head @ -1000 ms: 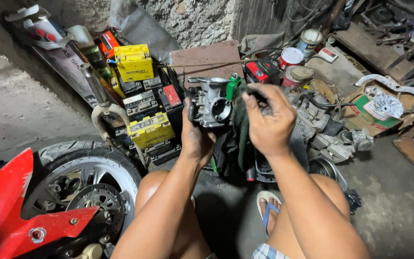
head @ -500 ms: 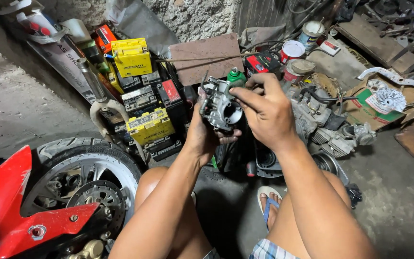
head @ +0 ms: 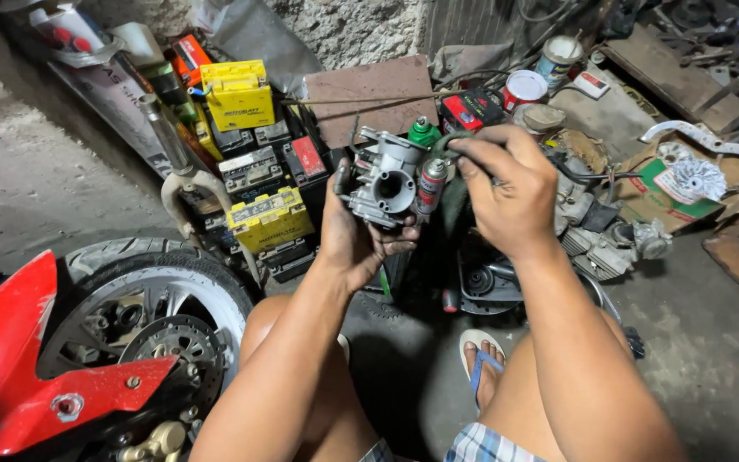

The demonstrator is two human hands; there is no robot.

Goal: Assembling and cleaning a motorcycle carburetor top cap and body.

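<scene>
Left hand cupping grey cast-metal carburettor, round bore outward. Right hand fingers pinched on dark hose; its end hidden.

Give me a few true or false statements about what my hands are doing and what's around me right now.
1. The left hand holds a metal carburetor. True.
2. The right hand rests flat on the floor. False: it is raised beside the carburetor.
3. A yellow battery sits left of the carburetor. True.
4. The fender over the wheel is blue. False: it is red.
5. A sandalled foot shows below the hands. True.
</scene>
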